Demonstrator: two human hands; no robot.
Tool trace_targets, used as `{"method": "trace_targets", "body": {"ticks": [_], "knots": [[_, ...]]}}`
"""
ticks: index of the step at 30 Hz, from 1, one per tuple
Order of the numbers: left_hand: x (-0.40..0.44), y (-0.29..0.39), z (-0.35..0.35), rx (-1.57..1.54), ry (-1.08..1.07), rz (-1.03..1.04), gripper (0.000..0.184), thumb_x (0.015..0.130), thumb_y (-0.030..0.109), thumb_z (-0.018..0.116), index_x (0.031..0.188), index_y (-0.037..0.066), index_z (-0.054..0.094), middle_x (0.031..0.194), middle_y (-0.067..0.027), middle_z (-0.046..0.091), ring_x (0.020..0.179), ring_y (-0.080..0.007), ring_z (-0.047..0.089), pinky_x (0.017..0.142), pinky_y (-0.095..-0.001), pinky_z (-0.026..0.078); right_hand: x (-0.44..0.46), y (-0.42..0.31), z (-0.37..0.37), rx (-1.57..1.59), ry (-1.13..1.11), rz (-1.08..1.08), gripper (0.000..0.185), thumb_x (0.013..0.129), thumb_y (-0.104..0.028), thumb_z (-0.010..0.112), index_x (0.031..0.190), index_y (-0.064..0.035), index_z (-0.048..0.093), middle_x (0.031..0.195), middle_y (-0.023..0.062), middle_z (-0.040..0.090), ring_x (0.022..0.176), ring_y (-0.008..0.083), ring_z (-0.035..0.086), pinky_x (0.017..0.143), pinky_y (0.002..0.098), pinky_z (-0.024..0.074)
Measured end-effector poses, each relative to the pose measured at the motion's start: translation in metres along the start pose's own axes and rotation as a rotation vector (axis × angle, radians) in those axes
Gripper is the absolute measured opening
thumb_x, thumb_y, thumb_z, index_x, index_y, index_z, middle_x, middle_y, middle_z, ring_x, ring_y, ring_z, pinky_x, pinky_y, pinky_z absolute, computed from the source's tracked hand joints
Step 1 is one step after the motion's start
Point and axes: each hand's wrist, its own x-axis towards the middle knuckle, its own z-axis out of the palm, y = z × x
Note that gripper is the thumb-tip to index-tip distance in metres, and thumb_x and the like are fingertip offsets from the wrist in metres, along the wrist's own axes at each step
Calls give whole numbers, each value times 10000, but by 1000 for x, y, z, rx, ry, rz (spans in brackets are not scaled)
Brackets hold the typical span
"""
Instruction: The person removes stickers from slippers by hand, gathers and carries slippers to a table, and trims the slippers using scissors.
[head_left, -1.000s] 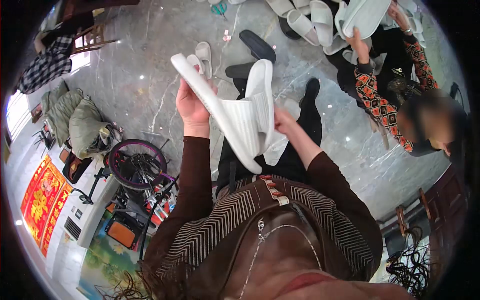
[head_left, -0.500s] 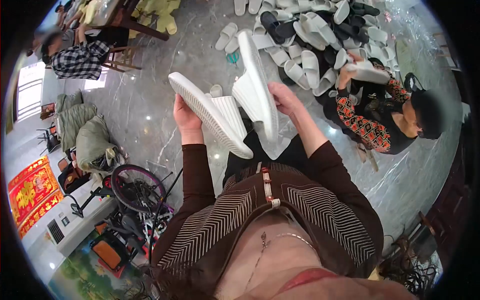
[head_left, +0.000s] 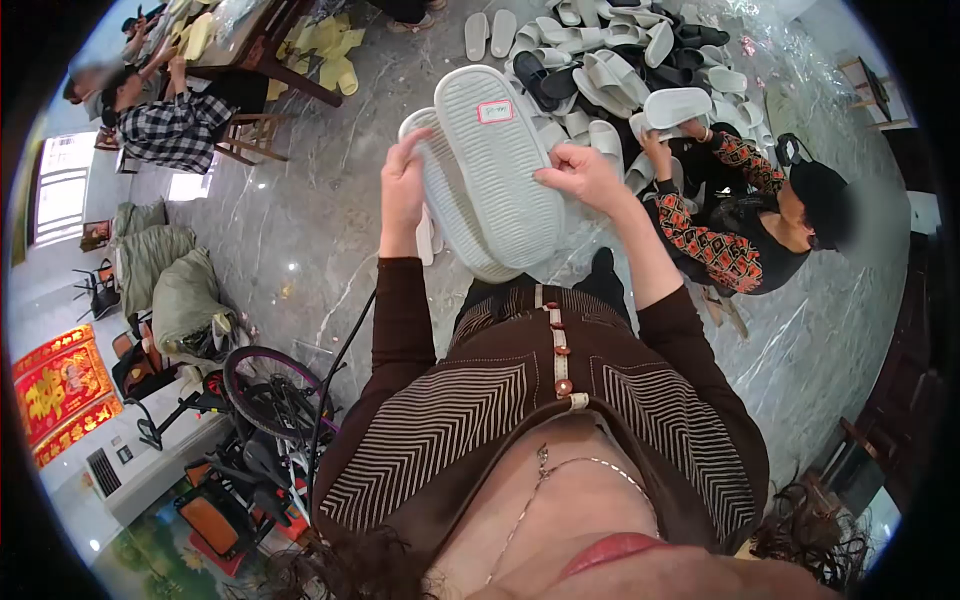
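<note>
Holding white slippers [head_left: 505, 180] | slipper pile [head_left: 607, 82] beyond | co-worker [head_left: 735, 218] right | bicycle [head_left: 283, 402] left

In the grip, the front slipper [head_left: 505, 180] hides part of the rear slipper [head_left: 447, 205], and writing on the front label [head_left: 495, 111] is too small to read. The left hand [head_left: 403, 188] blurs at the fingertips [head_left: 418, 137]; far beyond the grip, a person's legs [head_left: 402, 10] are cut off by the top edge.
</note>
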Motion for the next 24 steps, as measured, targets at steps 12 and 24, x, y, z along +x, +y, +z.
{"method": "trace_targets", "body": {"ticks": [12,24], "knots": [[12,13,8,517,-274,306,428,669,274,709,1040,85,610,1063,-118,346,1011,-233,414,882,-336,379,-3,-43,3,-261,-22,-38,310,682,-262,675,738,13,541,585,59,515,547,132,455,512,289,379],[-15,7,45,488,53,426,371,649,241,712,937,29,610,1005,-116,392,995,-250,416,844,-325,381,36,-68,31,-143,460,-509,217,749,-74,628,927,-26,513,696,67,479,602,172,466,563,282,407]]}}
